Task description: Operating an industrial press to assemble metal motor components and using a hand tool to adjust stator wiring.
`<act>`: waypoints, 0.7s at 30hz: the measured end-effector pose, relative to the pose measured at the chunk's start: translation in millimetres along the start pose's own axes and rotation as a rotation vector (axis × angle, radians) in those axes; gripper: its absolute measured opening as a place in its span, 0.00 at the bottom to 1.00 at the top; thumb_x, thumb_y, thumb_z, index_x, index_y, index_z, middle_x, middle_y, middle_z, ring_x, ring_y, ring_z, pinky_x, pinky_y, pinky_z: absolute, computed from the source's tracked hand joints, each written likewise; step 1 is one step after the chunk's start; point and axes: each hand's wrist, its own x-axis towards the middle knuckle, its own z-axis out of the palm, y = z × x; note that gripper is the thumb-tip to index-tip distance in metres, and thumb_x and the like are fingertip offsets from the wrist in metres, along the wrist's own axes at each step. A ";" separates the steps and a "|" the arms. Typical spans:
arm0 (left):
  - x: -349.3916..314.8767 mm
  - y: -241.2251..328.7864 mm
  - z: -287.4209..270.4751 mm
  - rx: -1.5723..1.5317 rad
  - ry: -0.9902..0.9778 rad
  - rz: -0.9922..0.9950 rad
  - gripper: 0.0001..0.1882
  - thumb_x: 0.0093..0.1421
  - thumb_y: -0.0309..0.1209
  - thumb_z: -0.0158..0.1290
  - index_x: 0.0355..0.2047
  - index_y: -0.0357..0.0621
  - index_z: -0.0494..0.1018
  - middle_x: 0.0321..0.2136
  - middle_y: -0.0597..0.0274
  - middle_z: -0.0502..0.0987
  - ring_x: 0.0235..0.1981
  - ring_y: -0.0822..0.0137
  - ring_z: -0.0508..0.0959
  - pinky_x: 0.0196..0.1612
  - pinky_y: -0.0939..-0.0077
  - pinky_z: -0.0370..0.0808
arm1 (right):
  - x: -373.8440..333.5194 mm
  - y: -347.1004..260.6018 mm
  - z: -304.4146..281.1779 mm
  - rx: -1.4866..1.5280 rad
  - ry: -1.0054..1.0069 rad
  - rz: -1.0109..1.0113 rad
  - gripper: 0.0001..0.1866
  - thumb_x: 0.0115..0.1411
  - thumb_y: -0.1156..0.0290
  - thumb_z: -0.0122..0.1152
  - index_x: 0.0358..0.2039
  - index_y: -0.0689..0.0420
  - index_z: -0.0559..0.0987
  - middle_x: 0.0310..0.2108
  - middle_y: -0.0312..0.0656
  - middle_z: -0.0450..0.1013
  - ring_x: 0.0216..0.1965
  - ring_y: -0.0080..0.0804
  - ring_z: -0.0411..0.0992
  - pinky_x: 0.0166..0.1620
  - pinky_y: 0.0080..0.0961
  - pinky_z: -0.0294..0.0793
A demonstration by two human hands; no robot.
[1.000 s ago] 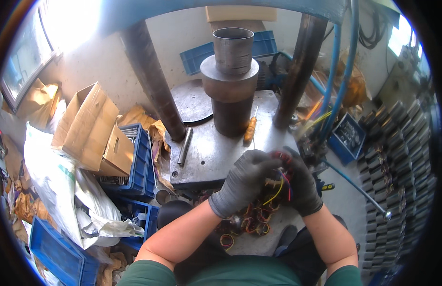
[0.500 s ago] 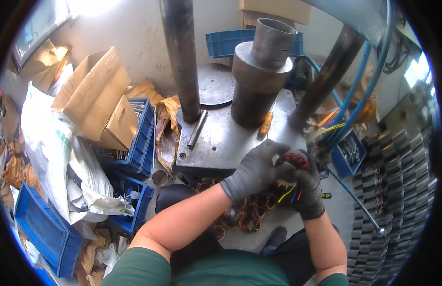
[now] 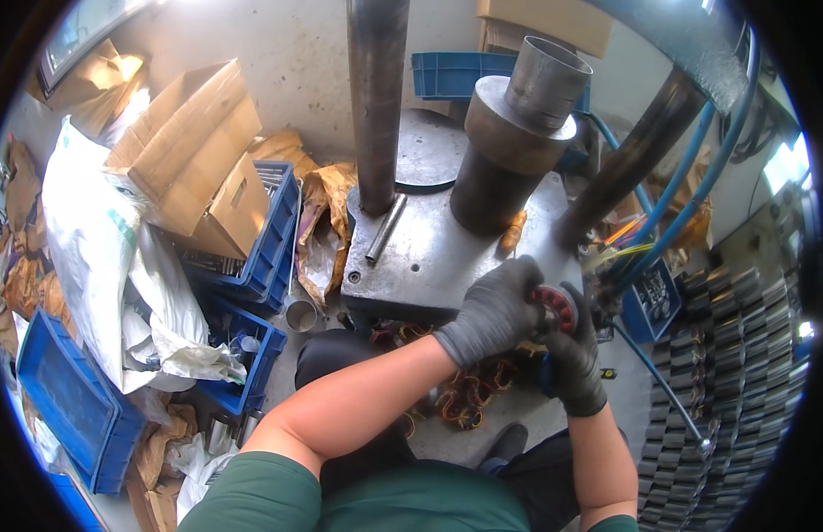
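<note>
Red-lined ring part (image 3: 564, 304) is held between the two gloved hands, near the front right corner of the counter (image 3: 398, 282), with its red inner face directed upward. The right hand (image 3: 575, 365) grips the ring from the right side. The left hand (image 3: 498, 312) has its fingers bent at the left side of the ring; whether it grips cannot be told. Below the hands, a heap of wire-wound coils (image 3: 469, 396) lies on the floor. On the counter, an orange-handled tool (image 3: 513, 232) lies beside a dark cylinder (image 3: 493, 192), which carries a wide collar and an open tube (image 3: 546, 84). A metal rod (image 3: 387, 228) lies farther left, near the foot of a steel column (image 3: 379, 106). Left of the counter, a cardboard box (image 3: 194, 155) rests above a blue crate (image 3: 274, 253), next to a white sack (image 3: 88, 253). At the right, a blue bin (image 3: 640, 317) stands near stacked metal parts (image 3: 709, 381).
</note>
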 end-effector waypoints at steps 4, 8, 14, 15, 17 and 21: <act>-2.3 -2.3 -2.0 -0.017 -0.053 0.134 0.31 0.53 0.39 0.68 0.55 0.38 0.74 0.47 0.45 0.80 0.51 0.51 0.82 0.57 0.62 0.77 | 6.4 0.7 -15.2 0.159 0.013 0.120 0.43 0.50 0.71 0.70 0.67 0.57 0.63 0.56 0.48 0.72 0.54 0.40 0.75 0.59 0.40 0.77; 0.4 -1.9 -4.3 -0.053 -0.102 0.119 0.34 0.55 0.40 0.67 0.59 0.36 0.73 0.50 0.44 0.79 0.54 0.51 0.80 0.59 0.62 0.76 | 7.6 0.1 -18.4 0.184 0.025 0.109 0.40 0.49 0.70 0.68 0.64 0.57 0.66 0.54 0.49 0.73 0.53 0.42 0.76 0.58 0.41 0.79; 5.6 -11.1 -3.8 -0.267 -0.227 0.091 0.34 0.59 0.43 0.66 0.61 0.36 0.72 0.49 0.48 0.80 0.48 0.59 0.81 0.54 0.65 0.77 | 10.4 2.0 -24.2 0.202 -0.030 0.111 0.35 0.49 0.70 0.66 0.60 0.58 0.70 0.51 0.47 0.75 0.52 0.40 0.77 0.57 0.39 0.80; 5.5 -13.8 -1.3 -0.286 -0.211 0.092 0.32 0.61 0.43 0.65 0.61 0.37 0.72 0.48 0.48 0.80 0.46 0.60 0.81 0.53 0.65 0.78 | 10.3 1.1 -22.7 0.189 -0.030 0.108 0.34 0.51 0.69 0.67 0.60 0.58 0.70 0.51 0.46 0.75 0.52 0.39 0.77 0.56 0.39 0.80; 6.1 -17.0 1.5 -0.305 -0.197 0.094 0.31 0.63 0.42 0.63 0.61 0.38 0.72 0.48 0.49 0.80 0.45 0.62 0.81 0.52 0.66 0.78 | 9.1 0.4 -17.8 0.177 -0.027 0.105 0.33 0.52 0.68 0.67 0.60 0.57 0.71 0.51 0.46 0.75 0.51 0.38 0.77 0.56 0.38 0.80; 8.1 -21.2 4.1 -0.161 -0.157 0.187 0.28 0.65 0.41 0.61 0.61 0.41 0.73 0.48 0.48 0.79 0.47 0.59 0.81 0.53 0.64 0.77 | 8.8 5.3 -18.5 0.156 0.030 0.084 0.31 0.55 0.67 0.67 0.59 0.58 0.71 0.51 0.46 0.75 0.50 0.37 0.77 0.55 0.37 0.80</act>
